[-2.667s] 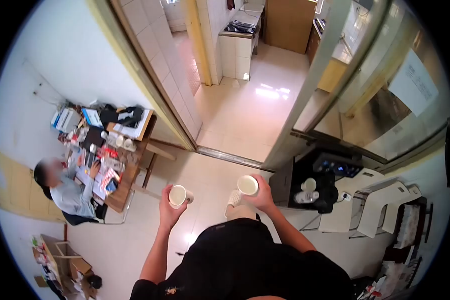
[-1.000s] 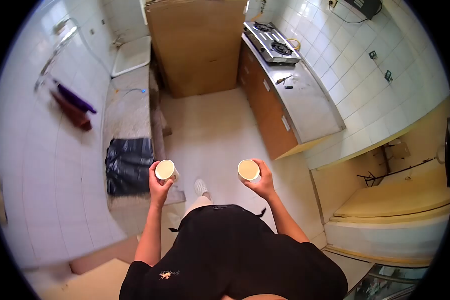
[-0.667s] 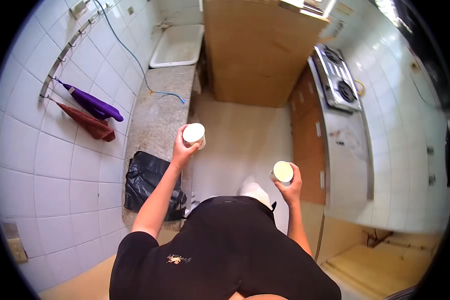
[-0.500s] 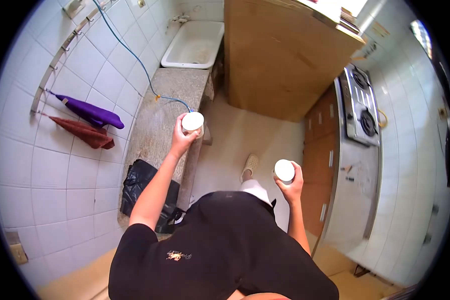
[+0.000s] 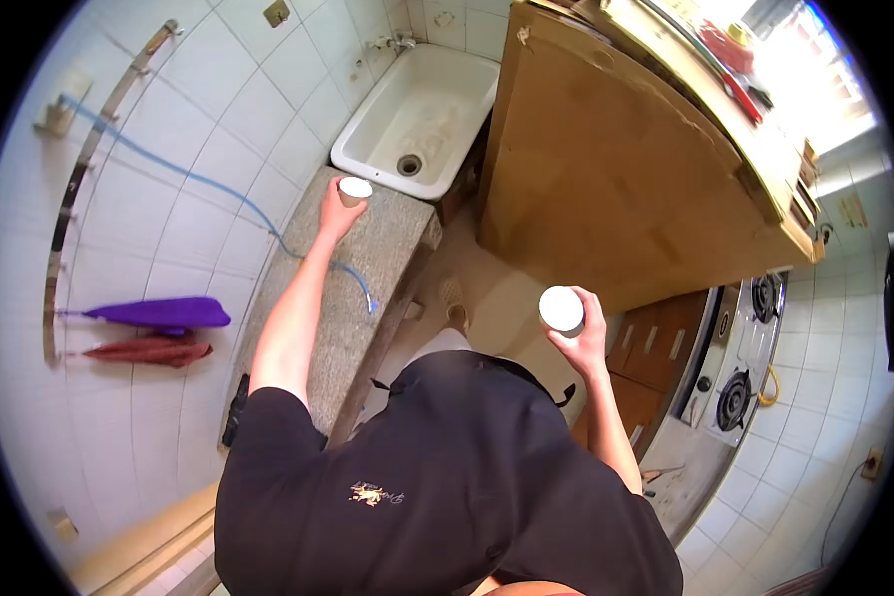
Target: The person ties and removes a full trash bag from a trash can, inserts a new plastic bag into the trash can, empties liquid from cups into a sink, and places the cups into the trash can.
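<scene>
My left hand (image 5: 341,211) is closed round a paper cup (image 5: 355,189), over the far end of a grey stone counter (image 5: 353,243) and just short of the white sink (image 5: 417,119). Whether that cup touches the counter I cannot tell. A second paper cup (image 5: 561,310) is in my right hand (image 5: 583,338), held up over the floor in front of a big cardboard box (image 5: 616,169). Both cups look white from above, and their contents are too bright to make out. A blue hose (image 5: 219,186) runs down from the wall onto the counter.
Purple cloth (image 5: 164,313) and brown cloth (image 5: 154,351) hang on the left wall. Tools and flat pieces lie on top of the cardboard box. At the right stand a gas stove (image 5: 735,368) and wooden cabinets (image 5: 651,343). A black bag (image 5: 235,409) shows beside my left sleeve.
From the doorway, the view has moved into the kitchen and closer to the sink. My left hand has reached forward with its cup over the counter's far end. My right hand still holds its cup.
</scene>
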Demonstrator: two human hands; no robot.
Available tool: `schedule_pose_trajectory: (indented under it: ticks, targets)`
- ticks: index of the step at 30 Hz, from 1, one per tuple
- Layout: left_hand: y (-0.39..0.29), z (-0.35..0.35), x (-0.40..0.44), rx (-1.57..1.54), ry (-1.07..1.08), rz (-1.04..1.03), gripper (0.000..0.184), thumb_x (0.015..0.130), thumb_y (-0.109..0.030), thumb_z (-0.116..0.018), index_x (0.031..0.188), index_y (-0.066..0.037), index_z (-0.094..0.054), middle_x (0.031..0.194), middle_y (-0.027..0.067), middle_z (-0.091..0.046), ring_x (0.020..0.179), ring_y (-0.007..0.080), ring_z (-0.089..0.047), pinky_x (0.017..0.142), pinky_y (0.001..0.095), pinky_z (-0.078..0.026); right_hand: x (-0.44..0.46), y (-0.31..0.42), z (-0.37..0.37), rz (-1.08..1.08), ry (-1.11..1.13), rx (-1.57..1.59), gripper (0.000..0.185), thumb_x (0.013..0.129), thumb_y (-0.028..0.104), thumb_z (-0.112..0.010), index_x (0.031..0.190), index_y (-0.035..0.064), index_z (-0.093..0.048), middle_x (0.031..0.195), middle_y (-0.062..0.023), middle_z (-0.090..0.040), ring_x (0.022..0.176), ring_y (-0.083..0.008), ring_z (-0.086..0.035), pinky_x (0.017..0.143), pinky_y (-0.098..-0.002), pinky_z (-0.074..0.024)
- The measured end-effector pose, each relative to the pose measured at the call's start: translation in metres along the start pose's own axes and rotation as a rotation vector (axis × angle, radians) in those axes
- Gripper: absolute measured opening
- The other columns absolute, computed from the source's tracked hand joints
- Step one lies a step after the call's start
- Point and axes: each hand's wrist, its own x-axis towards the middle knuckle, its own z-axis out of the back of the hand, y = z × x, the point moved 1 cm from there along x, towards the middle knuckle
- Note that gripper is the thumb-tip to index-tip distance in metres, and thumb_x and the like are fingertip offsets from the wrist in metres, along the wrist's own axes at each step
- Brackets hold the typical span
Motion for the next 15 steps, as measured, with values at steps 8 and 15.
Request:
schedule_pose_trajectory:
  ticks: [8,15]
  targets:
    - [0.028,-0.049,0.135,0.463,0.215,0.046,0.074,0.069,-0.024,-0.082,0.134,-0.013,-0.05,0.132,0.0096,-0.056,0.123,0.0328,-0.054,0.097,0.0543,-0.046,0.134,-0.004,-0.038,-0.111,0.049,0.01,0.065,0.064,0.014,-0.082,0.123,0.0049,-0.057,0.115,-0.0131,-0.06,0.109,-0.0315,-0.062,0.096,-0.041,-0.0502]
    - [0.008,-0.048,0.206,0.802,0.348,-0.175,0.061,0.074,-0.018,-0.079,0.13,-0.014,-0.055,0.121,0.0061,-0.059,0.121,0.0269,-0.053,0.095,0.0528,-0.042,0.224,-0.005,-0.066,-0.08,0.158,0.051,0.063,0.065,0.016,-0.083,0.122,0.005,-0.058,0.115,-0.0137,-0.061,0.109,-0.0328,-0.061,0.094,-0.0417,-0.0498]
